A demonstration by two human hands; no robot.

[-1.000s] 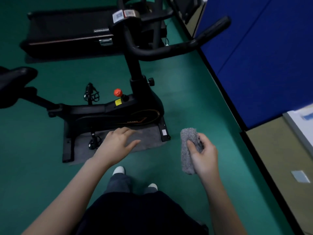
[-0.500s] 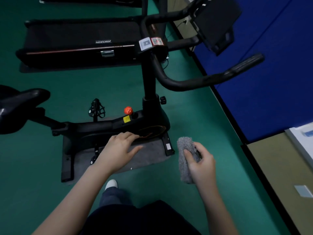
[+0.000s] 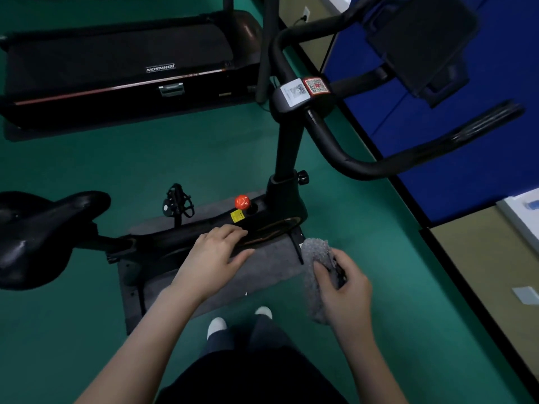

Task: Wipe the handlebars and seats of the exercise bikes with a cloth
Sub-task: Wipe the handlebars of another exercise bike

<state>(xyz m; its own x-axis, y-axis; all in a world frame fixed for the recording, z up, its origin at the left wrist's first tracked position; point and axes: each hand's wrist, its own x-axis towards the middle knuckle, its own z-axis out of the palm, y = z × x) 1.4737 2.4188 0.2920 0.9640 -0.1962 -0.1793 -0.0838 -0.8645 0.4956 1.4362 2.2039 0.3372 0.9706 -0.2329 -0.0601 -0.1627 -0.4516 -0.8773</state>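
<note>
Moved: the view has tilted up since the earlier frames, so the handlebar [image 3: 393, 166] and the black tray [image 3: 423, 45] on it show more fully, while both hands keep much the same pose.
Right hand: the right hand [image 3: 344, 290] grips a grey cloth [image 3: 316, 258], with the thumb across the front and the fingers curled round the back.
Left hand: the left hand [image 3: 217, 256] is relaxed and holds nothing, its fingers nearly straight. It is seen over the low frame of the exercise bike [image 3: 285, 199]; whether it touches anything cannot be told.
Cloth: it is bunched into a long wad that sticks out above and below the fist. It looks soft, light and nubbly, so it should mould round a tube; it probably needs spreading over the palm before wiping.
Handlebar: it is up and to the right of the right hand, well apart. It is a stiff, curved black bar with a ribbed grip at the far end, and wrapping the cloth round it and sliding along seems best.
Saddle: the saddle [image 3: 43, 231] is far to the left of the left hand. It is glossy, probably smooth and firm, and suited to flat strokes.
Progress: wiping on this bike is not yet begun.
</note>
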